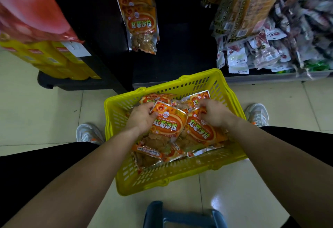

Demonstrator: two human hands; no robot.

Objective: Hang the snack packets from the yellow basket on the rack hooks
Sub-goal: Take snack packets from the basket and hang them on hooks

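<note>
The yellow basket (115, 119) stands on the floor between my feet and holds several orange snack packets. My left hand (142, 117) grips the top left edge of one orange packet (167, 123), which lies on top of the pile. My right hand (214, 113) pinches the top of a second orange packet (200, 130) beside it. Above the basket, a few matching orange packets (142, 24) hang on the dark rack; the hook itself is hidden behind them.
A shelf of mixed small snack packets (270, 47) is at the right. Yellow boxes (54, 60) and a red bag (30, 8) sit at the left. A blue stool (180, 215) is just behind the basket. My shoes (88, 134) flank the basket on the tiled floor.
</note>
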